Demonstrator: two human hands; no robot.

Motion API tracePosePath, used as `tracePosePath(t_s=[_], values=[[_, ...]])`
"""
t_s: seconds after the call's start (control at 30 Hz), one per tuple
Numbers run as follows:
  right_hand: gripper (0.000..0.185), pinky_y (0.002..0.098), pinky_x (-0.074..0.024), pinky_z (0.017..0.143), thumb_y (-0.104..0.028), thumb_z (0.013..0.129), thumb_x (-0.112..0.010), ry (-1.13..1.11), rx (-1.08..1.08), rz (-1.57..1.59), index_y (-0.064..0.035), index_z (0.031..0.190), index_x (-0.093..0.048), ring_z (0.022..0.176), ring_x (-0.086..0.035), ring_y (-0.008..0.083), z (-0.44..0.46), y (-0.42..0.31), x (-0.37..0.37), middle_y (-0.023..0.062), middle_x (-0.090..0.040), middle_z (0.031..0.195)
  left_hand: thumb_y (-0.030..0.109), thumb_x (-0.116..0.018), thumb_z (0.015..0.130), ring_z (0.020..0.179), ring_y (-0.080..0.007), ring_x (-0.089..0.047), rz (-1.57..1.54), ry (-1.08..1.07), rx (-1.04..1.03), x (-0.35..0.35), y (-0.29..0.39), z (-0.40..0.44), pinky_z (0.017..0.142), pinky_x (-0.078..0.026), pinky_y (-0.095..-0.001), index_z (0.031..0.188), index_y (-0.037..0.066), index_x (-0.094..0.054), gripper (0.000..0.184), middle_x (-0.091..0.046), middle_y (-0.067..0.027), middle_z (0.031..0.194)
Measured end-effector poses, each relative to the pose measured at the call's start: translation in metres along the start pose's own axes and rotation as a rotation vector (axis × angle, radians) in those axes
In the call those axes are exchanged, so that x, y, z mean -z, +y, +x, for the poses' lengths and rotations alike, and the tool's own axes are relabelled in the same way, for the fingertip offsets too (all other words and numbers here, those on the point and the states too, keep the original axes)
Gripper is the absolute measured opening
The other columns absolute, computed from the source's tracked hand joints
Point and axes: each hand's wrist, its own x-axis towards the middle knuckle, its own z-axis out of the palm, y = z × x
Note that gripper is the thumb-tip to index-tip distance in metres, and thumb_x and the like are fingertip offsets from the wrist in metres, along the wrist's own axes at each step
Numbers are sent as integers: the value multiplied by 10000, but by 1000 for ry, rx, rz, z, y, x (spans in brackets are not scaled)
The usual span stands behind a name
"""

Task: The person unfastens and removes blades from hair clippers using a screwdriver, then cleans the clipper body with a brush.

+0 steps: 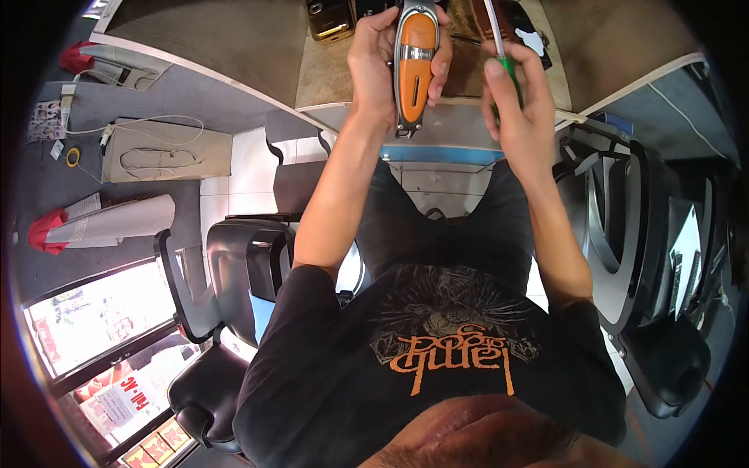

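Observation:
An orange and silver hair clipper (416,69) lies in my left hand (374,74), held over the front of the wooden counter (324,78). The fingers are wrapped round its sides, and its lower end points toward me. To the right, my right hand (524,105) grips a screwdriver (505,74) by its green handle. The metal shaft points up and away, apart from the clipper. The screwdriver's tip is cut off by the top edge of the view.
A dark and gold device (331,19) sits on the counter at the back left. Black salon chairs stand at the left (234,253) and right (671,363). Cables and a cardboard piece (168,152) are at the far left.

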Motion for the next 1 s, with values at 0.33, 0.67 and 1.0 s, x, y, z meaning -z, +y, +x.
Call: tracePosePath(t_s=[0.33, 0.67, 1.0], values=[[308, 323, -569, 760, -227, 1081, -651, -57, 260, -240, 9, 1270, -592, 819, -735, 158, 42, 13, -19, 120, -772, 911, 441, -277, 1063, 490, -246, -543, 10, 134, -22, 11, -2, -1, 425, -481, -334, 1255, -27, -603, 601, -571, -137, 738], [352, 359, -524, 703, -253, 1032, -685, -22, 153, -420, -8, 1278, -627, 716, -667, 206, 50, 26, -18, 99, -703, 820, 424, -291, 1044, 470, -238, -510, -16, 164, -83, 26, -5, 7, 416, -468, -330, 1189, -32, -605, 572, -570, -160, 710], [370, 424, -556, 796, -197, 1020, -644, -39, 167, -568, -16, 1337, -585, 874, -728, 338, 42, 2, -24, 211, -713, 931, 461, -345, 1036, 429, -265, -528, -69, 291, -63, 14, -4, 6, 371, -468, -343, 1121, 14, -611, 526, -584, -154, 658]])
